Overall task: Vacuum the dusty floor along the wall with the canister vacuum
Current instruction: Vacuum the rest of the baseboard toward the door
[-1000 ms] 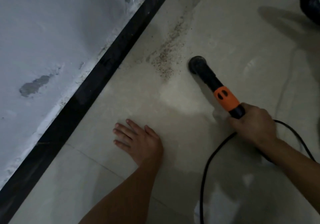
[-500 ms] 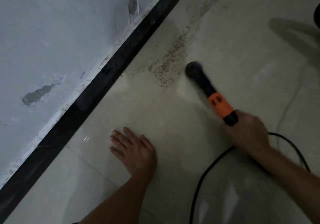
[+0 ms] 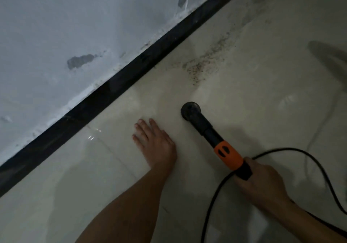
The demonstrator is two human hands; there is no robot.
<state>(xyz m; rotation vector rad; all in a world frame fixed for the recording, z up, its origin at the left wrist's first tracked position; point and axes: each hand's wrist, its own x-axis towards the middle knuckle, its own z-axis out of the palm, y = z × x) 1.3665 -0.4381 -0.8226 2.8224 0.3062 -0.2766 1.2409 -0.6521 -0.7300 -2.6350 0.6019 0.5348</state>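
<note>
A black vacuum nozzle (image 3: 190,109) with an orange collar (image 3: 227,154) lies low over the pale tiled floor (image 3: 253,96). My right hand (image 3: 261,179) grips the wand just behind the orange collar. The round nozzle mouth sits on the tile below a patch of brown dust (image 3: 199,68). That dust streaks up toward the far end of the wall. My left hand (image 3: 155,141) rests flat on the floor, fingers straight, left of the nozzle.
A black skirting strip (image 3: 116,90) runs diagonally along the chipped grey-white wall (image 3: 75,36). A black cable (image 3: 216,195) loops across the floor around my right wrist. A dark shadow (image 3: 330,55) falls at the right edge.
The nozzle has drawn back from the dust patch toward me and now sits nearer my left hand. My left hand stays flat on the floor.
</note>
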